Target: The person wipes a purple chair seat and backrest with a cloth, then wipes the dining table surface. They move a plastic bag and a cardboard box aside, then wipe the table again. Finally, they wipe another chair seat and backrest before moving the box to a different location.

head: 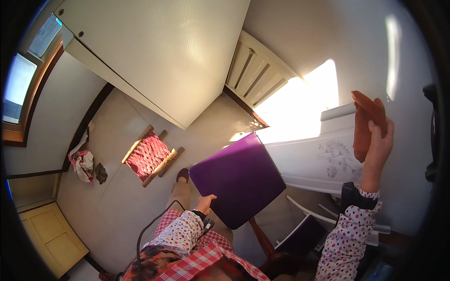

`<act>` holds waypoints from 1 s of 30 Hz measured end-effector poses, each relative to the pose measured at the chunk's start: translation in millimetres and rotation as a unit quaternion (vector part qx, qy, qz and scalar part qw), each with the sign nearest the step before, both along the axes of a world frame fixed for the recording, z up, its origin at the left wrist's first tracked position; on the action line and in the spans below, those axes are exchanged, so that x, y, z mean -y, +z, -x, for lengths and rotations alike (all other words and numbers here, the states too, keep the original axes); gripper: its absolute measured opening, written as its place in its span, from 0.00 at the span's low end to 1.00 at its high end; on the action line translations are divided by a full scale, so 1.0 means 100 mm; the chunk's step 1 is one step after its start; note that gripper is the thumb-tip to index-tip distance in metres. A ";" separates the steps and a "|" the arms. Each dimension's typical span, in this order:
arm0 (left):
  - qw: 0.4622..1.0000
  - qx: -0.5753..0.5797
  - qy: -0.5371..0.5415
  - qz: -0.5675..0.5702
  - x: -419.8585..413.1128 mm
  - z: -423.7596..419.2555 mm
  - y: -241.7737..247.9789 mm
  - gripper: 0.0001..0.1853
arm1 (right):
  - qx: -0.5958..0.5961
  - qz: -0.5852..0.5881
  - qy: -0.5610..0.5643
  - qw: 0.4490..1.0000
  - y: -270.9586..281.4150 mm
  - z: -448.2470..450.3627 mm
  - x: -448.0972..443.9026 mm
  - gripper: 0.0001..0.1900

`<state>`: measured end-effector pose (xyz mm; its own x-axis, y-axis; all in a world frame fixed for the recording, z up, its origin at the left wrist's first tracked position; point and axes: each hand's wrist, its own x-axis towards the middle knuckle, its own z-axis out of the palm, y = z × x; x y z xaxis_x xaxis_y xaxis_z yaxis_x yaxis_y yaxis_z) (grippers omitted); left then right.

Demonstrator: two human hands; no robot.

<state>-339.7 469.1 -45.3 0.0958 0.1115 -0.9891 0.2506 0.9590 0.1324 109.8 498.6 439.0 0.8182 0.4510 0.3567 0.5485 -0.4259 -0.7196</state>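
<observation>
My left hand grips the near left edge of a flat purple seat, which has a square shape with rounded corners. Out to the right, my right hand holds a folded reddish-brown cloth. The cloth is in front of a pale wall, and whether it touches the wall I cannot tell. Between the seat and the cloth lies a white panel with a grey flower print. Whatever supports the purple seat is mostly hidden beneath it.
A low wooden stool with a woven red top stands on the floor. Crumpled bags lie by the left wall. A large cream cabinet rises ahead, beside a white radiator. A white-framed chair is low right. A black cable runs along my left arm.
</observation>
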 end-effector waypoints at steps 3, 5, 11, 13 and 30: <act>0.995 0.089 0.025 0.043 -0.06 -0.03 0.04 0.56 | 0.043 0.014 0.015 0.999 -0.12 0.01 -0.20 0.21; 0.996 0.069 0.026 0.041 -0.09 -0.07 0.06 0.60 | 0.066 0.023 0.009 0.997 -0.21 0.01 -0.32 0.22; 0.995 0.031 0.082 0.048 0.03 -0.23 0.02 0.39 | 0.034 -0.021 -0.001 0.999 -0.17 0.11 -0.54 0.24; 0.995 0.062 0.057 0.053 0.05 -0.25 -0.03 0.33 | 0.050 -0.032 0.004 0.998 -0.14 0.16 -0.59 0.24; 0.865 0.116 -0.472 -0.123 -0.51 0.07 0.03 0.20 | -0.330 -0.488 0.104 0.801 -0.73 0.32 0.48 0.24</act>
<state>-346.9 520.5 -42.7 0.4523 0.0786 -0.8884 0.8463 0.2764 0.4553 78.1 450.5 365.6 0.9174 0.3714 0.1429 -0.1029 0.5684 -0.8163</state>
